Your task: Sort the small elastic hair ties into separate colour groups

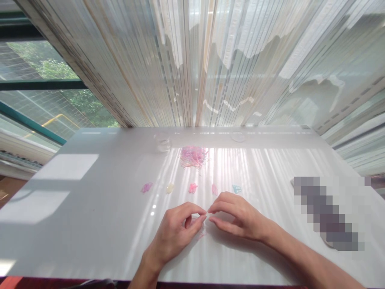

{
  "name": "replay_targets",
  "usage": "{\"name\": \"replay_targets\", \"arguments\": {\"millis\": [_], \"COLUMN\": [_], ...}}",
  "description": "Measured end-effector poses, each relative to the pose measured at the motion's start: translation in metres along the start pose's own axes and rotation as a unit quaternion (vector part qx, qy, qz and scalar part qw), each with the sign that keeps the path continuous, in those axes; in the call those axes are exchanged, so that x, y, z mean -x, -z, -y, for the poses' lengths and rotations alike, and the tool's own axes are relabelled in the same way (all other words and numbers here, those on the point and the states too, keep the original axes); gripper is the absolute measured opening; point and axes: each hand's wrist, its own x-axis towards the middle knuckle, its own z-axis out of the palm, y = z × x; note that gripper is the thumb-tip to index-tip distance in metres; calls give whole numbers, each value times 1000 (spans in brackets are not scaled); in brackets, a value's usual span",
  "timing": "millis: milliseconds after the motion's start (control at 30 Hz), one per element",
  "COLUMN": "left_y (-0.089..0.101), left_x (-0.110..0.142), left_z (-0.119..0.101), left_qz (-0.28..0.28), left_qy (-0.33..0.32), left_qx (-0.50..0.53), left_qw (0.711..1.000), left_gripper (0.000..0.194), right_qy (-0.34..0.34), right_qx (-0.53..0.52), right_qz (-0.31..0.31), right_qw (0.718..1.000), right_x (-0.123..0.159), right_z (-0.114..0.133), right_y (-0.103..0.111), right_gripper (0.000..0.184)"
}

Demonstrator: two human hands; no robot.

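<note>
My left hand (182,226) is low over the table, its thumb and index fingertip brought together in a pinch. Whatever is between them is too small to make out. My right hand (237,214) faces it, fingertips almost touching the left ones, with a narrow gap between thumb and index finger. Beneath the fingertips lie a few pale pink thin loops (202,235), partly hidden by my left hand. Beyond the hands runs a row of small clusters of thin loops like elastic bands: purple (147,187), yellow (170,188), red-pink (193,188), pink (214,189) and teal (237,188).
A larger heap of pink and purple loops (193,156) lies farther back. Behind it stand a clear cup (163,142) and a clear round lid (238,137). A blurred-out object (329,214) rests at right on the white table (99,241). Curtains (192,64) border the far edge.
</note>
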Motion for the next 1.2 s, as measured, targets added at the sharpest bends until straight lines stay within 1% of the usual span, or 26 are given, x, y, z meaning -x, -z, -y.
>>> {"name": "replay_targets", "arguments": {"millis": [100, 267, 367, 467, 533, 633, 800, 933, 1067, 1200], "left_y": [0, -1, -1, 4, 12, 28, 54, 67, 73, 71], "left_x": [-1, -1, 0, 0, 1, 0, 2, 4, 5, 3], "left_z": [0, 2, 2, 1, 0, 2, 15, 28, 38, 43], "left_qz": [0, -6, -19, -46, -72, -122, -174, -213, -229, -244], "left_qy": [-7, -12, -20, -27, -29, -28, 2, 41, 79, 102], "left_qx": [1, 1, -6, -18, -29, -59, -115, -130, -138, -140], "left_qw": [1000, 1000, 1000, 998, 997, 990, 978, 968, 961, 954], "left_gripper": [13, 13, 13, 13, 13, 11, 15, 20, 25, 22], "right_qy": [8, 4, 17, 17, -5, -48, -102, -136, -144, -167], "right_qx": [-1, 6, 18, 35, 53, 79, 72, 65, 69, 67], "right_qz": [-3, 2, -16, -63, -92, -116, -130, -132, -121, -109], "right_qw": [1000, 1000, 1000, 997, 994, 989, 984, 980, 980, 978], "right_x": [0, -2, -2, -1, 1, 4, 9, 9, 9, 10], "right_z": [0, 2, -2, -11, -20, -34, -49, -57, -63, -66], "right_y": [0, 0, 2, 9, 15, 25, 30, 26, 25, 26], "right_gripper": [12, 12, 12, 14, 20, 27, 29, 28, 29, 30]}}
